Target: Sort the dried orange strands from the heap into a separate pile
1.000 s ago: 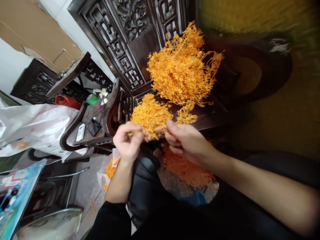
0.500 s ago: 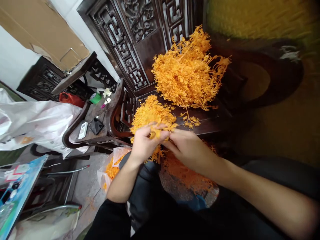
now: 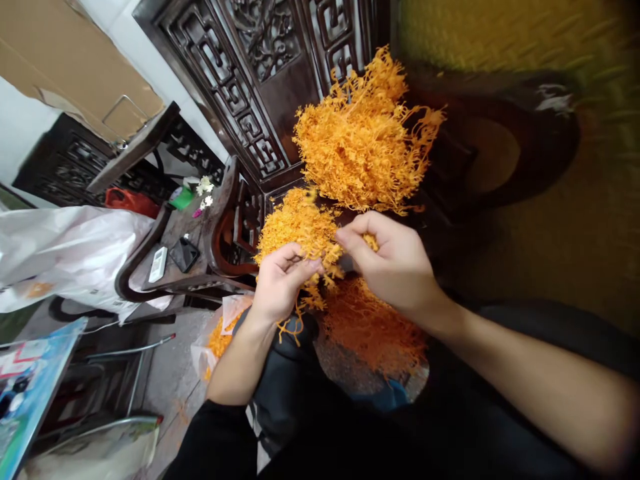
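Observation:
My left hand is closed in a pinch on an orange branching sprig, whose thin stems dangle below the fingers. To its right, my right hand is held up with thumb and forefinger pinched together. Whatever lies between those fingertips is too small or hidden to make out. Just behind both hands rests a smaller pile of yellow-orange sprigs on the dark wooden bench. A larger heap of orange sprigs leans against the carved backrest. Below the hands, more orange strands lie in shadow on a rounded surface.
At left, a wooden side table bears a white remote-like device and a black object. A plastic bag with orange pieces stands on the floor. The curved armrest bounds the right side.
My hands were together over the sprigs and are now apart. The right one has moved up and to the right, and stems now hang from the left. The view has shifted slightly.

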The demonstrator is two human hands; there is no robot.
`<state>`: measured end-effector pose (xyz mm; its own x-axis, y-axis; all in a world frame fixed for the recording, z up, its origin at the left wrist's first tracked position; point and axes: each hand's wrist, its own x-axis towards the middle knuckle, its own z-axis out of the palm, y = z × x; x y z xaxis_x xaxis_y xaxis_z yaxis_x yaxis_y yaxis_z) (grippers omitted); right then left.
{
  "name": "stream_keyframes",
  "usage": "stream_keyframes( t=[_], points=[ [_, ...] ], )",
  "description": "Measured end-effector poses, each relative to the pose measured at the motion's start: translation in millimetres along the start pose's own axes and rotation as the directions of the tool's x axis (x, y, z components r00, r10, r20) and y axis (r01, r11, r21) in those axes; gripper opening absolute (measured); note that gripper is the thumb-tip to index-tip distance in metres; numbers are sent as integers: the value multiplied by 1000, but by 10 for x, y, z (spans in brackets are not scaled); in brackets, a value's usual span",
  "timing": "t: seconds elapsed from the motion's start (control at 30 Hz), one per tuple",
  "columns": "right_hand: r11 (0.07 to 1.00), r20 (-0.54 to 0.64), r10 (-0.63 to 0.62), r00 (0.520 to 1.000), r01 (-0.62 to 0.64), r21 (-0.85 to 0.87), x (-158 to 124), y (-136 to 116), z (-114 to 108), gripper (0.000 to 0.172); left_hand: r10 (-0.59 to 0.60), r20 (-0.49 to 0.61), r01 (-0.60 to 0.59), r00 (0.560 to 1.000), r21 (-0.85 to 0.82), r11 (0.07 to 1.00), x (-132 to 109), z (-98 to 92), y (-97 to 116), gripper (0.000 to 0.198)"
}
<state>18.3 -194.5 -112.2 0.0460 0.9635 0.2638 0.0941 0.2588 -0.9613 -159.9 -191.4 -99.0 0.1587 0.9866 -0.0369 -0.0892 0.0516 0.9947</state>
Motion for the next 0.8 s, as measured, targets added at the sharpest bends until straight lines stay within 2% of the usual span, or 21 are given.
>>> stream_keyframes(
  t=[0.1, 0.2, 0.27, 0.4, 0.43, 0.47, 0.53, 0.6, 0.63, 0.67, 0.73, 0.8],
  points=[
    [1000, -65, -5, 998, 6, 16, 39, 66, -6, 27, -65, 1, 65, 998, -92, 994, 21, 70, 83, 31],
    [999, -63, -32, 997, 31, -7, 82, 128, 8, 30, -93, -5, 91, 996, -170, 981, 56, 110, 126, 35],
    [999, -25, -40, 999, 40, 3, 94, 130, 37, 30, -105, -11, 101, 994, -190, 977, 75, 111, 112, 35],
    [999, 147, -47, 988, 46, 14, 93, 55, 60, 27, -116, 8, 115, 993, -192, 975, 82, 72, 51, 33],
    [999, 154, -40, 987, 42, -9, 109, 39, 34, 27, -112, 9, 111, 994, -187, 976, 77, 56, 45, 33],
    [999, 113, -31, 993, 35, -41, 139, 33, -12, 29, -102, 8, 102, 995, -186, 977, 70, 37, 46, 33],
    [997, -128, -38, 991, 30, -66, 237, 44, -145, 35, -74, -6, 72, 997, -197, 978, 56, -8, 62, 32],
    [997, -364, -62, 929, 76, 22, 341, 66, -284, 34, -73, -18, 68, 997, -214, 974, 45, -51, 87, 32],
    [989, -385, -68, 920, 113, 97, 373, 69, -331, 32, -96, -12, 91, 995, -215, 972, 42, -65, 97, 32],
    [982, -315, -78, 946, 127, 138, 382, 62, -353, 29, -129, 3, 127, 992, -207, 970, 41, -72, 103, 33],
    [982, -69, -73, 995, 83, 170, 326, 23, -316, 24, -186, 42, 191, 982, -175, 966, 41, -59, 101, 34],
    [995, 131, -50, 990, 39, 89, 216, -37, -206, 25, -188, 68, 196, 980, -144, 970, 39, -20, 84, 35]
  ],
)
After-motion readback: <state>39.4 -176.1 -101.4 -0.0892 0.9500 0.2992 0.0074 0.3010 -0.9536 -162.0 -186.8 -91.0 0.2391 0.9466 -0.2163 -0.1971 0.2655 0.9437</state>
